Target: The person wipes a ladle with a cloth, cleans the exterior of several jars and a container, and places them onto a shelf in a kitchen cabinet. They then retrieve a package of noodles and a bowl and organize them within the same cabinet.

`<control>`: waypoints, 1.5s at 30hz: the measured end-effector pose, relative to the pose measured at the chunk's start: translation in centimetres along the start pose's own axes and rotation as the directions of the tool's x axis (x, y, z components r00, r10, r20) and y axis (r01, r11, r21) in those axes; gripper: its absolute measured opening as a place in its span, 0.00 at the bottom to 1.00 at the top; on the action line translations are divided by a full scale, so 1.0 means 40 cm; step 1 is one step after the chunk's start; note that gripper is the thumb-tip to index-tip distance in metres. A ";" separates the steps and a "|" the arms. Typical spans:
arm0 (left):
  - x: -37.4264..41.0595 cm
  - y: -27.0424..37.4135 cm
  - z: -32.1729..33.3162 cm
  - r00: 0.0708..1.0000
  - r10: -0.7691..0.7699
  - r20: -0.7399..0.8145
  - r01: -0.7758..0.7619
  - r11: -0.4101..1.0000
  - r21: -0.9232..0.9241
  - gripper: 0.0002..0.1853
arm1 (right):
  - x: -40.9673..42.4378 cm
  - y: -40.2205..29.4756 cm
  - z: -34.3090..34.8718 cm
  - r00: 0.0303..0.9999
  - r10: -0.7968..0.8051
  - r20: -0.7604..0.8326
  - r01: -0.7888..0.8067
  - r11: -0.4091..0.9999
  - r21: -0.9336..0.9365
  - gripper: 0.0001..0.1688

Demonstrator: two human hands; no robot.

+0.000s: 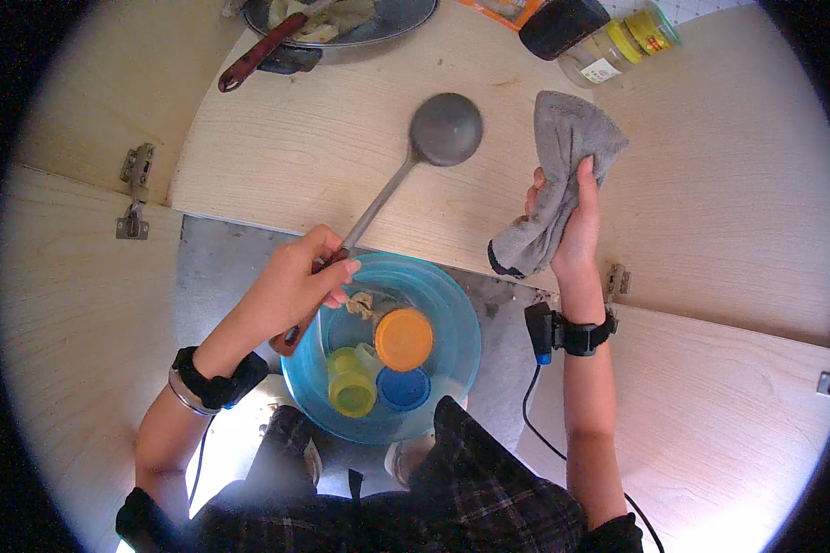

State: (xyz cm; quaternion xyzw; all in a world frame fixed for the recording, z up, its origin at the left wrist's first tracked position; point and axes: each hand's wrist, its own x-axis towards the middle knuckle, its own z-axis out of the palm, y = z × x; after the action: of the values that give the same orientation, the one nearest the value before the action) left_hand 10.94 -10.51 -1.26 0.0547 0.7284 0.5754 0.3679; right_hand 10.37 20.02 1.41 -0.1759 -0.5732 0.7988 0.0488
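Note:
My left hand (297, 276) grips the brown handle of a metal ladle (447, 130). The ladle's bowl points away from me, over the pale wooden cabinet floor (297, 152). In my right hand (581, 228) is a bunched grey cloth (568, 159) with a dark edge, held upright at the right, apart from the ladle. Below my left hand a translucent blue plastic basin (449, 290) stands on the floor. Inside it lie an orange lid (404, 339), a blue lid (402, 388), a yellow-green plastic container (352, 387) and a small crumpled tan scrap (361, 304).
At the back left sits a metal pan (387, 27) with a brown-handled utensil (263, 52) across it. A dark container (560, 27) and a yellow-banded jar (619, 48) stand at the back right. Cabinet doors with a left hinge (135, 190) and a right hinge (617, 283) flank me.

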 end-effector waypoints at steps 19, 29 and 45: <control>-0.010 0.011 0.019 0.997 -0.065 0.046 0.073 0.981 -0.179 0.10 | -0.065 0.147 0.199 0.859 -0.024 0.512 0.493 0.309 -0.813 0.25; 0.000 0.001 0.025 0.998 -0.050 0.048 0.054 0.994 -0.099 0.10 | 0.026 0.155 0.142 0.948 -0.133 0.289 0.318 0.367 -0.874 0.22; 0.010 0.131 -0.050 0.653 0.711 -0.260 -0.434 0.633 0.641 0.11 | -0.026 0.023 0.052 0.931 -0.338 -0.138 0.233 0.842 -0.486 0.17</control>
State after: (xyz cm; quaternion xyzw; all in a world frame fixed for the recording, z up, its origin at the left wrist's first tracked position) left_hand 7.65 -10.16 3.28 0.2421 0.8641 0.4355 -0.0708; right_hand 10.74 17.54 1.36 -0.1813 -0.7573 0.5988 0.1874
